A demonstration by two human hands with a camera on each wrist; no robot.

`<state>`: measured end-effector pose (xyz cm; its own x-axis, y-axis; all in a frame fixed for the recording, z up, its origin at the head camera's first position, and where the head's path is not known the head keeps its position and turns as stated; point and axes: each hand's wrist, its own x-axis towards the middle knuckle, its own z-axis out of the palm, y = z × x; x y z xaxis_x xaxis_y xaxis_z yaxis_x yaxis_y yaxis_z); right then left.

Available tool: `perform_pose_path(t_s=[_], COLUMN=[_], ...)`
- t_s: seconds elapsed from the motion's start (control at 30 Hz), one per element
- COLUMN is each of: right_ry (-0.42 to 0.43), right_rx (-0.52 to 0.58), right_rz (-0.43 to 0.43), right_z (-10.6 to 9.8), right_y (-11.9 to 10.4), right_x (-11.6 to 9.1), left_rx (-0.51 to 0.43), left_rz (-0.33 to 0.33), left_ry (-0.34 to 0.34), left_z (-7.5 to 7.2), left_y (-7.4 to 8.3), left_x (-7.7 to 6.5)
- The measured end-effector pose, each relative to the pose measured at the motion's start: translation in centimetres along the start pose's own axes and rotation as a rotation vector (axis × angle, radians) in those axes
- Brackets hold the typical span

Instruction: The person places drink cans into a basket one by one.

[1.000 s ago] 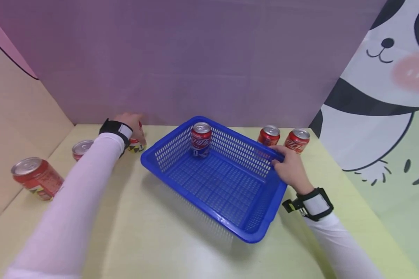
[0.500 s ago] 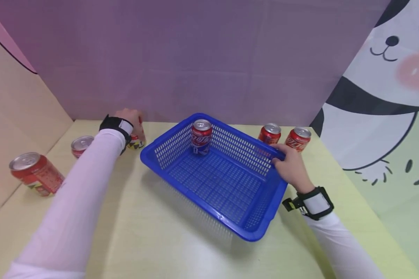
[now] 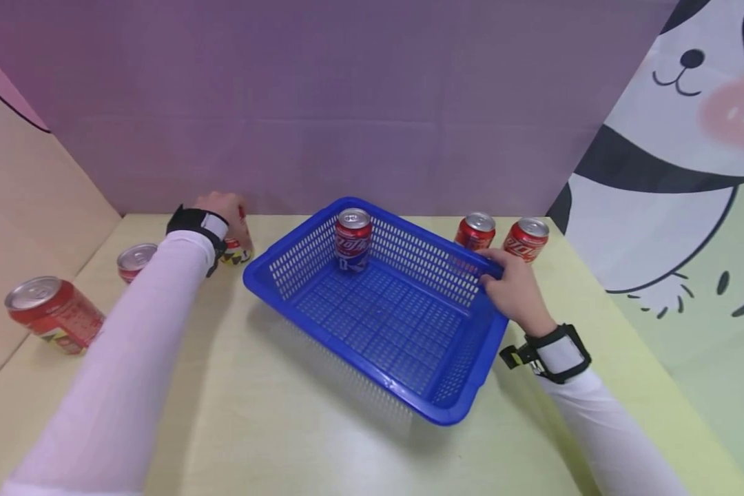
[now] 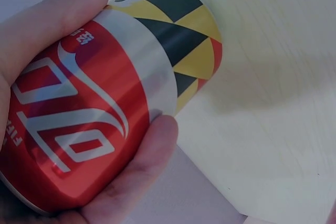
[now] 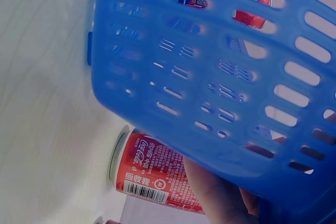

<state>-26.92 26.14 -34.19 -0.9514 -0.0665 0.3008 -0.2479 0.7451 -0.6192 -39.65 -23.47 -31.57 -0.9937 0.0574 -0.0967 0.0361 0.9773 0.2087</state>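
My left hand (image 3: 220,207) grips a red cola can (image 4: 89,108) at the back left, by the purple wall; in the left wrist view the thumb and fingers wrap its sides. A black and yellow pattern bands the can's lower end, which is close to the table. My right hand (image 3: 516,293) holds the right corner of a blue plastic basket (image 3: 384,324) by its rim. One red can (image 3: 353,241) stands upright inside, toward the basket's far corner. Just past the right hand, another red can (image 5: 157,171) shows below the basket in the right wrist view.
Two red cans stand on the table behind the basket's right side, including the rightmost can (image 3: 525,239). On the left, a near can (image 3: 56,313) and a farther can (image 3: 135,260) are partly covered by my left sleeve. A purple wall (image 3: 372,110) closes off the back.
The head view has shifted slightly. Both hands keep their holds, the left on the can and the right on the basket rim, and the basket stays in place.
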Motion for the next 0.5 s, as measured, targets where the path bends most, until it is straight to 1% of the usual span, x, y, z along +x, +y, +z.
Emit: perform_pose_path(t_s=[0.13,0.3,0.43,0.5], right_ry=[-0.003,-0.015,-0.028,-0.031], right_rx=[-0.003,0.003,0.008,0.006], right_rz=[0.004,0.032,0.041,0.037], right_z=[0.03,0.11,0.29,0.39], right_y=[-0.06,-0.34,-0.57,-0.62], right_x=[-0.04,0.22,0.65,0.94], left_rx=[-0.003,-0.007,0.000,-0.006], left_rz=[0.005,0.020,0.067,0.079], left_ry=[0.009,-0.001,0.000,0.005], left_z=[0.05,-0.18,-0.29,-0.56], left_y=[-0.08,-0.07,-0.30,-0.40], left_x=[-0.15,0.27,0.69,0.75])
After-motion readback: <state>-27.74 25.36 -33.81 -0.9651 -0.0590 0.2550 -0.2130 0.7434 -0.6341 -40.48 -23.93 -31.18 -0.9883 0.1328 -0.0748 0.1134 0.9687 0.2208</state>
